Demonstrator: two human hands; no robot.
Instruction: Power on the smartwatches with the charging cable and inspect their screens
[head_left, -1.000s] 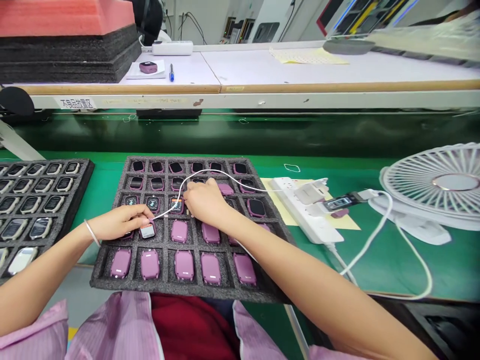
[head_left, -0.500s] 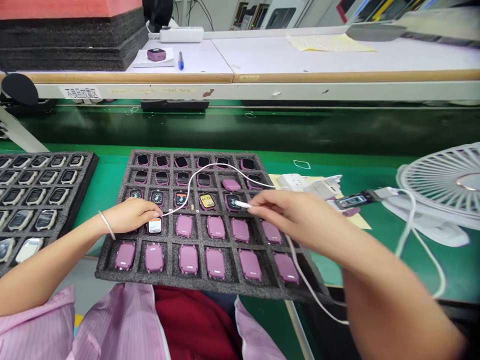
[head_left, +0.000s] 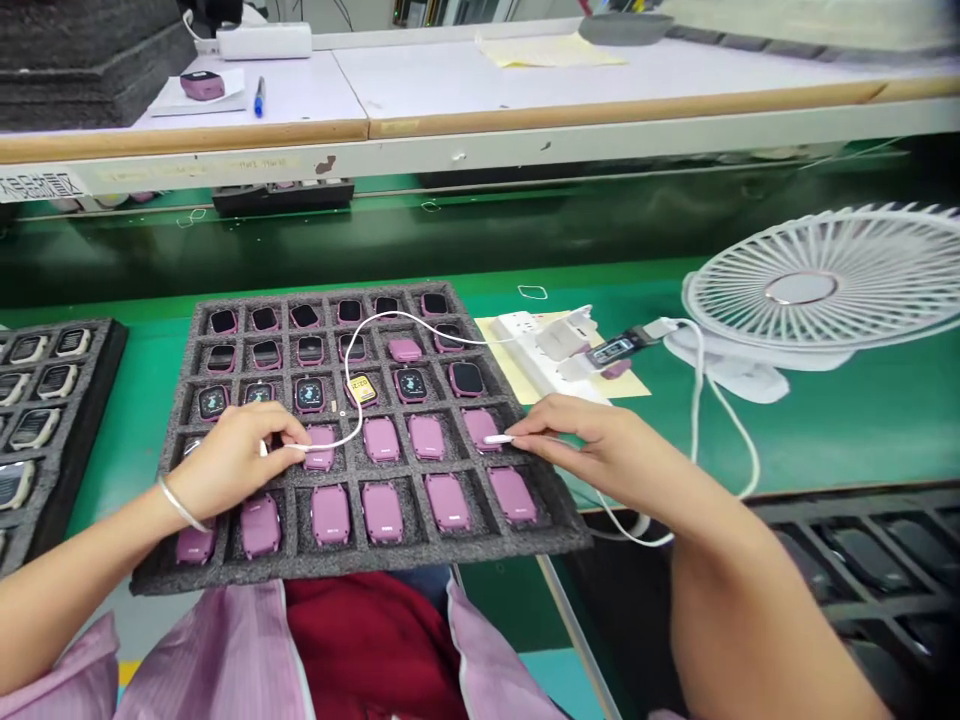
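My left hand [head_left: 251, 450] pinches a white charging cable [head_left: 405, 314] near its end, above the left part of the fourth row of a grey foam tray [head_left: 360, 565]. It hides the watch beneath it. My right hand [head_left: 600, 435] pinches the small end of a second white charging cable [head_left: 499, 438], held over a purple watch [head_left: 480, 425] lying back up at the right of that row. Whether the end touches the watch, I cannot tell. Several purple watches fill the tray's pockets. A watch with a yellow lit screen [head_left: 363, 389] lies mid-tray; others show dark dials.
To the left lies another foam tray [head_left: 97, 400] of light-framed watches. A white power strip [head_left: 536, 360], a small USB meter [head_left: 619, 347] and a white fan [head_left: 802, 288] stand right. A dark tray [head_left: 862, 560] sits lower right. A raised shelf [head_left: 450, 90] spans the back.
My right hand has moved with its cable end from a lit watch in the third row to a back-up watch in the fourth. The third-row orange screen now shows a dial. The view has shifted right.
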